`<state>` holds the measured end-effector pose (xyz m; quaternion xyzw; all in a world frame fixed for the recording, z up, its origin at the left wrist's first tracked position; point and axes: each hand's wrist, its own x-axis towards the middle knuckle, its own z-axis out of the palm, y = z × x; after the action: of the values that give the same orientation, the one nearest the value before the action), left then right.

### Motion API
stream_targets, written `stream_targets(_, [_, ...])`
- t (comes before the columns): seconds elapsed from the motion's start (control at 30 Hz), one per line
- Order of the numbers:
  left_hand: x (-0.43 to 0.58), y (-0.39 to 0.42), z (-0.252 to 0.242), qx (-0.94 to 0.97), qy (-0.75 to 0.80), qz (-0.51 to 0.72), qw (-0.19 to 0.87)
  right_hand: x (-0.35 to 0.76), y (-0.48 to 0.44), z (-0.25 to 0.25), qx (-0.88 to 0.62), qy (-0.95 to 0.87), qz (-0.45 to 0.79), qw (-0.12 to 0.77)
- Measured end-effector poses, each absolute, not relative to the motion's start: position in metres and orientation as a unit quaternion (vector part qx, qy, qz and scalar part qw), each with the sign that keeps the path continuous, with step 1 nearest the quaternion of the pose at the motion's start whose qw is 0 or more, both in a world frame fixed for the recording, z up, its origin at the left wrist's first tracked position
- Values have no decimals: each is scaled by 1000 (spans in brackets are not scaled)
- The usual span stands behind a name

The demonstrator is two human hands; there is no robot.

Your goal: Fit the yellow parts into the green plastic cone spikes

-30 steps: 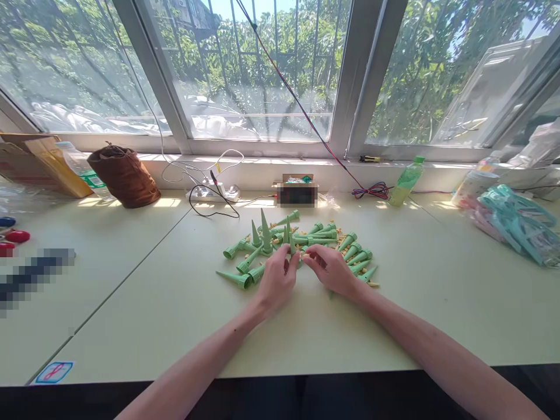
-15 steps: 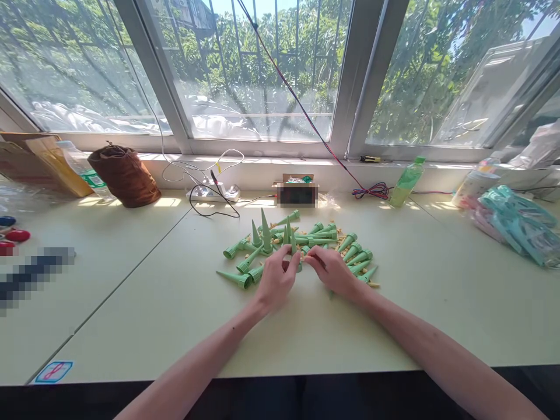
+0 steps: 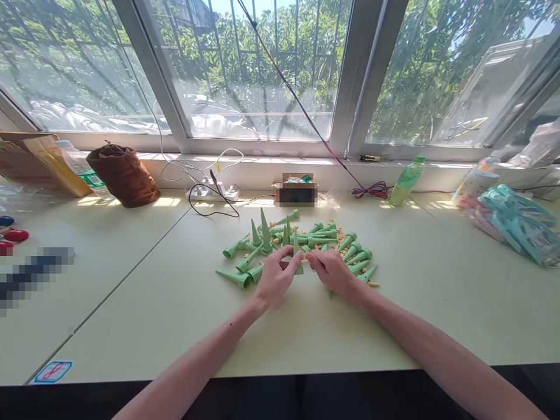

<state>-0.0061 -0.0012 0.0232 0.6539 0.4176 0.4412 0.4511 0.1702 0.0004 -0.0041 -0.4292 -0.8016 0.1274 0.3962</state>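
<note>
My left hand (image 3: pixel 275 275) is closed around a green plastic spike (image 3: pixel 296 242), which points upward with its wide capped end low. Close beside it, my right hand (image 3: pixel 335 272) pinches a small tan piece (image 3: pixel 305 256) against the spike's side; the fingertips partly hide it. Several more green spikes lie around and behind both hands, such as the one with its open socket (image 3: pixel 240 280) at the left. A tall spike (image 3: pixel 265 232) stands upright behind my left hand. Small tan pieces (image 3: pixel 343 247) are scattered among the spikes on the right.
The pale table (image 3: pixel 175 326) has a seam on its left. Along the window side are a brown drawstring bag (image 3: pixel 125 176), a power strip (image 3: pixel 214 192), a small box (image 3: pixel 297 192), a green bottle (image 3: pixel 406 182) and teal packets (image 3: pixel 520 224). Red balls (image 3: pixel 16 234) lie far left.
My left hand has turned the spike slightly, and its lower end shows more now. My right fingers have moved a little rightward, with the tan piece showing between the hands.
</note>
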Motion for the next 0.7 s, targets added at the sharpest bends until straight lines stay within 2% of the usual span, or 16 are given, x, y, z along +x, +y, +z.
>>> stream_targets(0.4, [-7,1,30,541,433,447,566,169,-3,3,-414,-781,164,438])
stream_targets(0.7, [-7,0,30,561,443,451,534,169,-2,-1,-403,-792,165,428])
